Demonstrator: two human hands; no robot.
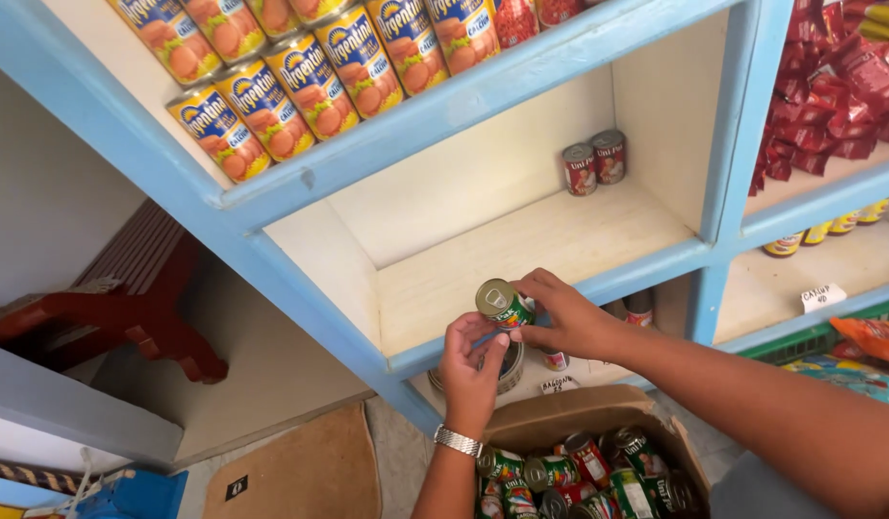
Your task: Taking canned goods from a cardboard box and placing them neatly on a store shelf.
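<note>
- Head view: both hands meet at the front edge of the blue shelf (646,274), gripping one small can (503,304) between them.
- Left hand (471,370), a metal watch on its wrist, closes its fingers on the can from below.
- Right hand (565,317) pinches the can's side; the can is tilted, top toward the camera.
- Just below the shelf's edge, an open cardboard box (598,413) holds more cans lying loosely.
- At the back right of that shelf compartment, two red-labelled cans (594,161) stand together, well apart from the hands.
- One level above, rows of yellow-labelled cans (300,77) lie on their sides.
- Risk, as I judge it: the can, held out past the shelf's edge, could slip from the fingertips and drop into the box, denting the cans there.
</note>
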